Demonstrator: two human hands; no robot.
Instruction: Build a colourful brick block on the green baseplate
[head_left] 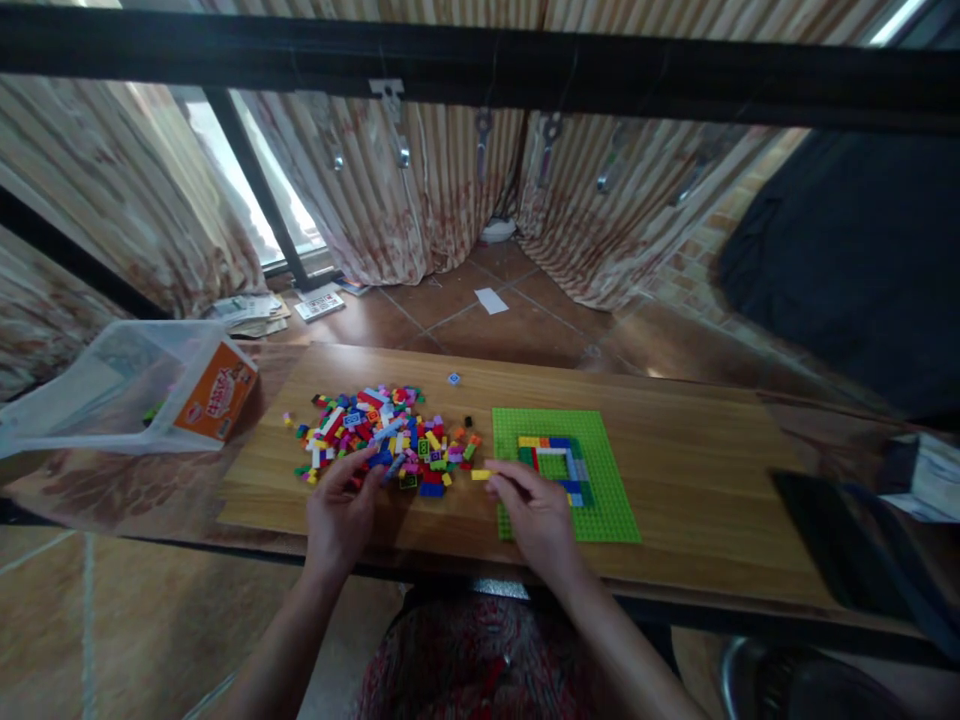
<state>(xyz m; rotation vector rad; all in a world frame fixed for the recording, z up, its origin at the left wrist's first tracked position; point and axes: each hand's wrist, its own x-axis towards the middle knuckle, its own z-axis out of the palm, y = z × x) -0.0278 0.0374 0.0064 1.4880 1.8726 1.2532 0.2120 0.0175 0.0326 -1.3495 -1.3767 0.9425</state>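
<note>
My right hand (536,507) pinches a yellow brick (481,475) between thumb and fingers, over the left edge of the green baseplate (609,500). On that baseplate stands a square outline of bricks (559,442) in several colours, its near left part covered by my right hand. My left hand (339,510) rests at the near side of a heap of mixed building bricks (405,430). Its thumb and forefinger are apart, close to a blue brick (380,459) at the heap's edge.
A clear plastic bin (112,375) with an orange label lies on its side at the left. One light blue brick (454,379) sits alone near the far edge of the wooden board (697,470). A dark flat object (840,540) lies at the right end.
</note>
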